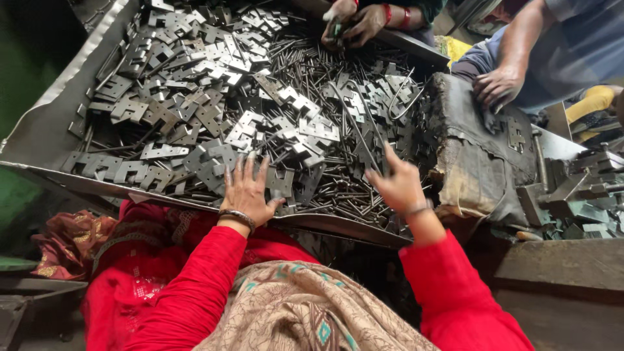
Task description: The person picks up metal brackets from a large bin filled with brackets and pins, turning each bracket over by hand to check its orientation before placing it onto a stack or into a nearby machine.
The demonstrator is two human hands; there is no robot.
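A big metal tray (pixel 58 110) holds a heap of flat grey hinge plates (pixel 214 84) and thin metal pins (pixel 325 175). My left hand (pixel 248 190) lies palm down with fingers spread on the plates near the tray's front edge. My right hand (pixel 398 182) reaches into the pile of pins and plates further right, fingers curled; whether it grips a piece is hidden. Both arms wear red sleeves and wrist bangles.
Another person's hands (pixel 354 23) work at the tray's far edge. A second person's hand (pixel 499 86) rests on a dark cloth-covered block (pixel 478 149) at right. Metal parts and a tool (pixel 578 195) lie at far right. A patterned shawl covers my lap.
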